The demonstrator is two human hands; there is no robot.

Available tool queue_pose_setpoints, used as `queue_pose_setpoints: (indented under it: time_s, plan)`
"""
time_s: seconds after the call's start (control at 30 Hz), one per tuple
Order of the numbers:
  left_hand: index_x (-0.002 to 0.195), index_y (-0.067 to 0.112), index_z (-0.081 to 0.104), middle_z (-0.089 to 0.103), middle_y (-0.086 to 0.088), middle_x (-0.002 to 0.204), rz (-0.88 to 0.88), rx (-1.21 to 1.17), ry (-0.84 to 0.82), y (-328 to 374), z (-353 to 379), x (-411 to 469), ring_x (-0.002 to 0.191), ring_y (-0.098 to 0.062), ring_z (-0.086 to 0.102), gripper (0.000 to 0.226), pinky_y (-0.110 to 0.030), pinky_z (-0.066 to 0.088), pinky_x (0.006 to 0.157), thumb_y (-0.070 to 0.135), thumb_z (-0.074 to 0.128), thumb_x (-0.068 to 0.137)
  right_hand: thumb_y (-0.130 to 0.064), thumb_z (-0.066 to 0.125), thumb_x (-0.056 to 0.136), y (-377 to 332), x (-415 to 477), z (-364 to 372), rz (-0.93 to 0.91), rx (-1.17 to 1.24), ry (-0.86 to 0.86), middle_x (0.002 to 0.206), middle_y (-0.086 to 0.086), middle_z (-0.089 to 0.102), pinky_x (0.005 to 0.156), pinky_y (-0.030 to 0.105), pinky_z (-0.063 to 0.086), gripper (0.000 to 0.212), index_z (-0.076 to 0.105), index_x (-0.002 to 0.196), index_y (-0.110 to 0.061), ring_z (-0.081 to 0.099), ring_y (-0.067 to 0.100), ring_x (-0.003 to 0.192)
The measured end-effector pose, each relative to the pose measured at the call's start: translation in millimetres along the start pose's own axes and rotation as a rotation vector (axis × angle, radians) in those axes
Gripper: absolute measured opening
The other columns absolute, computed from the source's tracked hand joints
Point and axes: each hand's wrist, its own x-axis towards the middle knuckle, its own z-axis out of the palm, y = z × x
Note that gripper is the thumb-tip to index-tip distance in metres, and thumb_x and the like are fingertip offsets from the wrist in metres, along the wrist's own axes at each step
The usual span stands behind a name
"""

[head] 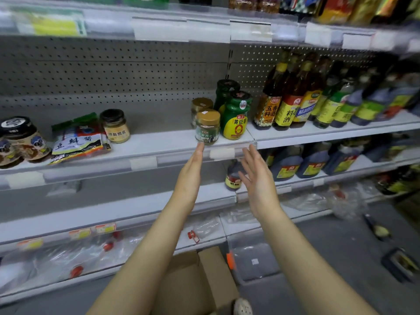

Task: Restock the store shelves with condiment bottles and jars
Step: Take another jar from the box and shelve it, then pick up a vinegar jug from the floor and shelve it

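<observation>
Gold-lidded jar [207,127] upright at the very front of the shelf [159,139], just above the left hand [189,176]. Left hand flat, fingers straight and together, holding nothing, tips up at the shelf lip under the jar's base; cannot tell whether touching. Right hand [259,178] also slack, fingers spread, holding nothing, tips just below the clear price strip [168,159], to the right of the jar.

Crowding the jar: a 2nd gold-lidded jar [201,106] straight behind it; a green jar with a yellow label [235,117] close against its right side, above the gap between the 2 hands; another green jar [225,90] behind that one. Further right of the right hand, a packed row of tall cooking-wine bottles [286,105], with darker bottles beyond, blurred. Behind the right hand's fingers, on the shelf below, a small dark bottle [231,179], partly hidden; dark jugs [286,164] to its right.

Left of the left hand, a long bare stretch of shelf running up to a black-lidded jar [116,126] of pale paste, then a flat sachet [79,139] lying beside it, then a big dark-lidded jar [18,142] at the far left. Pegboard back wall [113,71] behind, with open height up to the upper shelf [159,28].

Between and under the forearms, an open cardboard box [200,283], flaps up, contents hidden. Left of the arms, on the low shelves, clear plastic-wrapped packs [68,258] with red caps showing through.
</observation>
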Motion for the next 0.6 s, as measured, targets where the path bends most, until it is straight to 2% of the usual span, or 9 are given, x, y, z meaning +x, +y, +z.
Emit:
queue_pose_setpoints:
  time_s: [0.1, 0.2, 0.3, 0.43, 0.6]
  plan:
    - [0.142, 0.036, 0.042, 0.036, 0.02, 0.148, 0.036, -0.044, -0.075, 1, 20, -9, 0.13, 0.006, 0.027, 0.046, -0.02, 0.02, 0.105, 0.05, 0.027, 0.1, -0.034, 0.032, 0.104, -10, -21, -22, -0.049, 0.014, 0.075, 0.143, -0.009, 0.047, 0.105, 0.032, 0.039, 0.042, 0.037, 0.144, -0.027, 0.044, 0.01, 0.13]
    - [0.137, 0.036, 0.049, 0.041, 0.017, 0.145, 0.027, -0.101, -0.097, 1, 52, -12, 0.131, 0.001, 0.033, 0.042, -0.023, 0.025, 0.105, 0.048, 0.035, 0.099, -0.037, 0.03, 0.104, -19, -38, -64, -0.049, 0.087, 0.166, 0.142, -0.008, 0.048, 0.105, 0.035, 0.04, 0.044, 0.039, 0.144, -0.024, 0.045, 0.014, 0.132]
    - [0.12, 0.047, 0.058, 0.047, 0.018, 0.139, 0.011, -0.149, -0.184, -8, 102, -21, 0.132, -0.002, 0.038, 0.027, -0.027, 0.03, 0.107, 0.044, 0.042, 0.097, -0.039, 0.028, 0.104, -28, -58, -120, -0.047, 0.16, 0.279, 0.143, -0.006, 0.05, 0.103, 0.032, 0.042, 0.045, 0.044, 0.142, -0.021, 0.046, 0.013, 0.132]
    - [0.135, 0.038, 0.048, 0.039, 0.015, 0.148, -0.034, -0.151, -0.316, -20, 193, -39, 0.13, 0.001, 0.034, 0.035, -0.026, 0.026, 0.111, 0.036, 0.032, 0.104, -0.036, 0.023, 0.105, -37, -86, -213, -0.083, 0.193, 0.432, 0.138, -0.008, 0.055, 0.108, 0.034, 0.038, 0.042, 0.049, 0.136, -0.022, 0.047, 0.011, 0.131]
    - [0.131, 0.035, 0.048, 0.047, 0.014, 0.142, -0.044, -0.192, -0.474, -34, 327, -70, 0.133, -0.001, 0.039, 0.032, -0.025, 0.028, 0.112, 0.03, 0.031, 0.104, -0.038, 0.023, 0.104, -49, -118, -342, -0.084, 0.127, 0.6, 0.138, -0.009, 0.054, 0.11, 0.037, 0.035, 0.043, 0.046, 0.137, -0.023, 0.045, 0.01, 0.133]
